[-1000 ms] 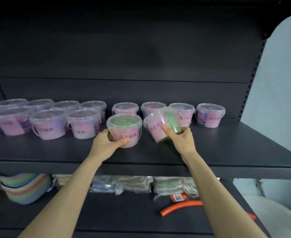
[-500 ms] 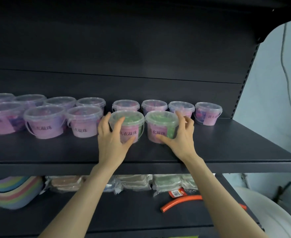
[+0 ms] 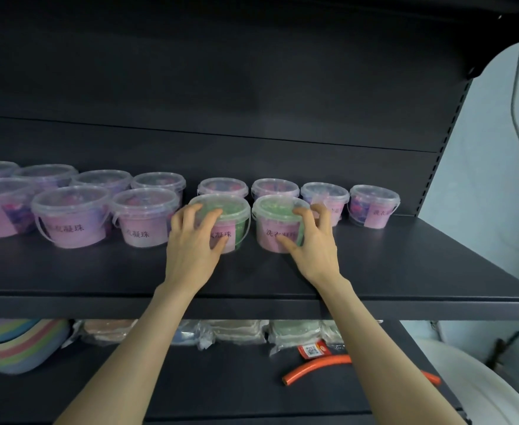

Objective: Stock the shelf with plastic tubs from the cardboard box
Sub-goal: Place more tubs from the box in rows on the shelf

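Observation:
Two clear plastic tubs with green contents and pink labels stand upright side by side on the dark shelf (image 3: 405,265). My left hand (image 3: 192,240) wraps around the front of the left green tub (image 3: 230,210), fingers on its lid and side. My right hand (image 3: 310,243) grips the right green tub (image 3: 275,216) from its right side, thumb on the label. Both tubs sit in the front row, just ahead of a back row of pink tubs (image 3: 275,189). No cardboard box is in view.
Several pink-labelled tubs (image 3: 71,219) fill the shelf's left part in two rows; one more pink tub (image 3: 373,207) ends the back row at right. On the lower shelf lie bagged goods (image 3: 236,331), an orange hose (image 3: 316,368) and a striped pastel item (image 3: 16,345).
The right tub was tilted in my right hand and now stands upright on the shelf. Both hands have shifted up onto the fronts and lids of the two green tubs.

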Motion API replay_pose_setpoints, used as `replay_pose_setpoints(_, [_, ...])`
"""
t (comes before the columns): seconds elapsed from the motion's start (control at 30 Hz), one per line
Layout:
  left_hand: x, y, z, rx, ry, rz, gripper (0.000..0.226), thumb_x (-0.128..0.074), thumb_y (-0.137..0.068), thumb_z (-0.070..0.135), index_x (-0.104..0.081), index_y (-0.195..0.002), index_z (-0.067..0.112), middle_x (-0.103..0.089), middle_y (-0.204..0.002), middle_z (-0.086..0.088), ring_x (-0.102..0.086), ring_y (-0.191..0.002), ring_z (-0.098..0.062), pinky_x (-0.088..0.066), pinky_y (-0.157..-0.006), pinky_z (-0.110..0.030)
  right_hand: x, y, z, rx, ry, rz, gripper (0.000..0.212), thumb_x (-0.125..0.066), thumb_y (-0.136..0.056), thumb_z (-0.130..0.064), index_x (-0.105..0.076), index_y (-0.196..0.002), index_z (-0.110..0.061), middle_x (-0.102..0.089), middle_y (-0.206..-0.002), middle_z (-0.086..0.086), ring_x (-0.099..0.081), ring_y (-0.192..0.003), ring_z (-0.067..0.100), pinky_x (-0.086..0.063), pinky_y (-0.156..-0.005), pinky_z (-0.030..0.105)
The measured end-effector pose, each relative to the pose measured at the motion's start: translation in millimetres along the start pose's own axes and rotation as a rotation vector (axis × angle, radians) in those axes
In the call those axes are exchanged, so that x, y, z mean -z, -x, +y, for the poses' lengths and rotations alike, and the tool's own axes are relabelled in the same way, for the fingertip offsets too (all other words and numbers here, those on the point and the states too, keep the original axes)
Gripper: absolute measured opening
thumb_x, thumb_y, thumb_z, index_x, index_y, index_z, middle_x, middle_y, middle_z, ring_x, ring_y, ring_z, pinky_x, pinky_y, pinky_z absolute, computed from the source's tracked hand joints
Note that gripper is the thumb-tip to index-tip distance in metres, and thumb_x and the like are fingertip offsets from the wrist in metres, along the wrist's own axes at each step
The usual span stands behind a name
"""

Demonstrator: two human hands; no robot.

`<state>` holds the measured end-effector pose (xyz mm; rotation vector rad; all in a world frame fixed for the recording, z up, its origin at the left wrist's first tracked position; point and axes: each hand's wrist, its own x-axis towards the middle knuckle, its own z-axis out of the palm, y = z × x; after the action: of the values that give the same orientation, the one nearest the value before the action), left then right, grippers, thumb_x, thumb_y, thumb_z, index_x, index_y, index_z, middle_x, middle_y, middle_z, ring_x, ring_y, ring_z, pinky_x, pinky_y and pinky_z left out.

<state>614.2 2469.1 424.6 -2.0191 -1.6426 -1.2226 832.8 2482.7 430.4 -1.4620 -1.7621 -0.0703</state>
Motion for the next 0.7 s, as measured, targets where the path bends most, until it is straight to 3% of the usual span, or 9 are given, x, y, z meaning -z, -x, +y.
replay_pose_setpoints(0.1, [0.6,-0.2,1.6,-0.009,-0.055,0.003,0.054,-0.075,-0.075,0.024,-0.055,-0.125,0.014,-0.047,-0.126,-0.015,-0.039,-0.111,-0.039,-0.050,-0.079,-0.049,-1.7,0.1,-0.3,0.033,0.005,-0.008,0.054,-0.068,-0.084,-0.030,-0.041,-0.129,-0.014,-0.030,-0.138,0.008,-0.049,-0.110,0.032,-0.051,-0.075,0.042])
replay_pose_setpoints(0.23, [0.6,-1.0,2.6,0.013,-0.038,0.017,0.058,-0.077,-0.074,0.021,-0.051,-0.123,0.006,-0.054,-0.125,-0.014,-0.042,-0.110,-0.039,-0.043,-0.087,-0.046,-4.4,-0.5,0.0,0.014,0.013,-0.036,0.054,-0.063,-0.087,-0.027,-0.037,-0.132,-0.015,-0.023,-0.149,0.007,-0.055,-0.106,0.036,-0.048,-0.078,0.042])
replay_pose_setpoints(0.37, [3.6,-1.4,3.0,0.019,0.001,0.055,0.042,-0.076,-0.074,0.017,-0.059,-0.112,0.008,-0.057,-0.118,-0.012,-0.044,-0.106,-0.037,-0.038,-0.083,-0.043,-3.1,0.7,0.0,0.024,0.025,-0.008,0.054,-0.063,-0.087,-0.021,-0.039,-0.136,-0.021,-0.015,-0.152,0.010,-0.036,-0.129,0.035,-0.050,-0.084,0.048])
replay_pose_setpoints(0.47, [2.7,-3.7,8.6,0.027,-0.023,0.053,0.037,-0.077,-0.073,0.018,-0.064,-0.107,0.011,-0.054,-0.111,-0.016,-0.045,-0.104,-0.039,-0.037,-0.081,-0.046,-1.2,1.8,-1.1,0.046,0.030,0.016,0.050,-0.066,-0.085,-0.021,-0.046,-0.131,-0.020,-0.024,-0.145,0.011,-0.032,-0.129,0.033,-0.051,-0.079,0.047])
replay_pose_setpoints(0.57, [0.9,-4.8,12.7,0.008,0.017,0.030,0.037,-0.075,-0.075,0.014,-0.063,-0.110,0.011,-0.050,-0.111,-0.019,-0.044,-0.104,-0.039,-0.040,-0.085,-0.047,-1.3,2.0,-0.6,0.040,0.053,-0.005,0.052,-0.067,-0.085,-0.023,-0.044,-0.132,-0.019,-0.026,-0.142,0.011,-0.032,-0.126,0.032,-0.050,-0.076,0.046])
replay_pose_setpoints(0.7, [0.7,-2.5,12.6,-0.061,-0.080,-0.021,0.045,-0.070,-0.080,0.012,-0.058,-0.123,0.011,-0.049,-0.118,-0.020,-0.043,-0.109,-0.040,-0.041,-0.087,-0.047,-1.3,4.0,-0.9,0.045,0.071,-0.025,0.053,-0.065,-0.085,-0.019,-0.041,-0.132,-0.019,-0.023,-0.144,0.008,-0.046,-0.117,0.035,-0.049,-0.073,0.043])
